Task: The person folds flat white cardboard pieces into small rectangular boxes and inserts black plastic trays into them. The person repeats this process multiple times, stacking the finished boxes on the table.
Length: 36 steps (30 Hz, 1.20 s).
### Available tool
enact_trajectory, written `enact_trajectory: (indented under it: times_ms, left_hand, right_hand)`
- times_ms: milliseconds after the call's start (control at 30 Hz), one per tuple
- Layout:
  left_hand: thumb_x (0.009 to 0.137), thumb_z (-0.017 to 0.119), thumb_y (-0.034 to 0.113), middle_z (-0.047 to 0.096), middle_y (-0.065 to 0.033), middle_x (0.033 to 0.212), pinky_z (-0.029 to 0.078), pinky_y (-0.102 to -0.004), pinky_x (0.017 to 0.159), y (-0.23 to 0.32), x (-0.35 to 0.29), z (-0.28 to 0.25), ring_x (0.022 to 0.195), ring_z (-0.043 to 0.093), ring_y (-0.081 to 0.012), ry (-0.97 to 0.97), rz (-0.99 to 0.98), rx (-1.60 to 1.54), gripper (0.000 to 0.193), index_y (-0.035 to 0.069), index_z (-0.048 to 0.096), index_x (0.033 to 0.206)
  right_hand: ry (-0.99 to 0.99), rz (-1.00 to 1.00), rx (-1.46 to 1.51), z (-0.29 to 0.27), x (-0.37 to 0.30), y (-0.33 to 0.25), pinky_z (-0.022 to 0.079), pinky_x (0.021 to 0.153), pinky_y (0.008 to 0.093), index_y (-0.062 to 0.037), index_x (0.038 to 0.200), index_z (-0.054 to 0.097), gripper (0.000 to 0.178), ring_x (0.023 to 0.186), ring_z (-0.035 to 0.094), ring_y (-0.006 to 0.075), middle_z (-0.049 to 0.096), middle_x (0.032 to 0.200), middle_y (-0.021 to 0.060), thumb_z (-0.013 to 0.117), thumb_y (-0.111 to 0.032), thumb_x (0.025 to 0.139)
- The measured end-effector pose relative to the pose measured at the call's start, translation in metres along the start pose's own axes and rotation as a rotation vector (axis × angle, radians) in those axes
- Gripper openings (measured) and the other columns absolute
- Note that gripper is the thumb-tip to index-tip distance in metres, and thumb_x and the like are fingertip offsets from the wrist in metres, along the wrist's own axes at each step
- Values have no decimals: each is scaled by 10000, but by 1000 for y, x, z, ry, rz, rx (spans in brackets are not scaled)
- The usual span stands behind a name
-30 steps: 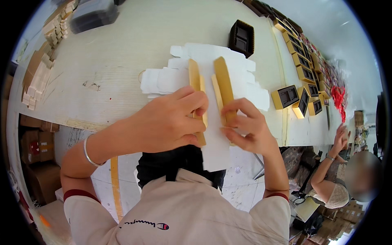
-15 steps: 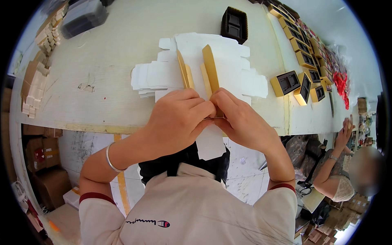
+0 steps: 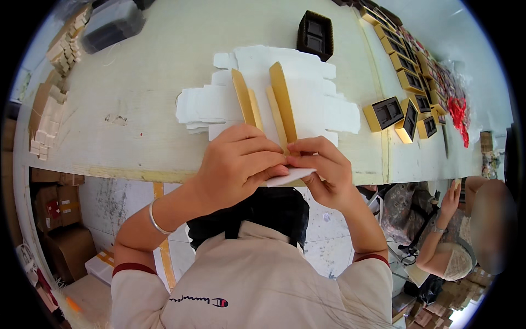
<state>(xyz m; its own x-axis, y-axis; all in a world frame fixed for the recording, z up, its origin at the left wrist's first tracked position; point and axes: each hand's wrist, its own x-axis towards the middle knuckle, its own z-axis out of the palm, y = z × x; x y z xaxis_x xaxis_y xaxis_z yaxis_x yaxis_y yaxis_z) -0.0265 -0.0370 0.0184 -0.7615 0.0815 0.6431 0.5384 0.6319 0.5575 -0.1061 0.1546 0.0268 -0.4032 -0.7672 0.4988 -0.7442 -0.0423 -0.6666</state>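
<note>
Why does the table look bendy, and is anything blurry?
In the head view, the fisheye lens curves the table's front edge and the picture's corners are black; in that same head view, a co-worker's head at the right is a smudge, while the left hand, right hand and half-folded gold box look fairly clear.

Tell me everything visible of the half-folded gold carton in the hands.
The half-folded gold carton looks like thin card: two long gold side walls stand up, and a white flap shows at its near end. It lies over white flat blanks, its length running up the picture. The left hand and right hand both grip the near end, hiding part of it.
</note>
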Motion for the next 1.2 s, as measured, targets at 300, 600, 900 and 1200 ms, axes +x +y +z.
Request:
enact_trajectory:
  times_ms: [300,600,900,1200]
  left_hand:
    - [908,573,91,659,-131,1002,486,-341,734,8,0,-1,824,624,-251,-22,-43,-7,155,24,550,1046]
    - [812,682,42,589,-108,1079,494,-339,726,7,-2,5,858,578,-265,107,-122,-96,175,19,591,960]
    - [696,746,24,602,-46,879,457,-303,609,24,-11,-1,739,510,-227,-13,-17,309,195,9,665,873]
    - [740,639,-18,607,-65,812,461,-330,622,35,2,-13,747,524,-246,-347,-188,339,79,18,612,804]
  right_hand:
    - [157,274,339,12,2,-1,426,623,237,-37,1021,559,217,768,537,123,542,901,60,625,70,844]
    - [185,138,52,17,6,-6,457,590,272,-19,1074,585,294,664,528,171,578,1024,109,665,74,807]
    - [-26,-77,-454,12,8,-8,465,575,339,-22,987,616,271,640,545,229,540,960,104,691,-37,727]
    - [-545,290,-362,-10,40,-26,482,659,365,-20,883,580,171,816,588,273,540,874,92,669,-33,738]
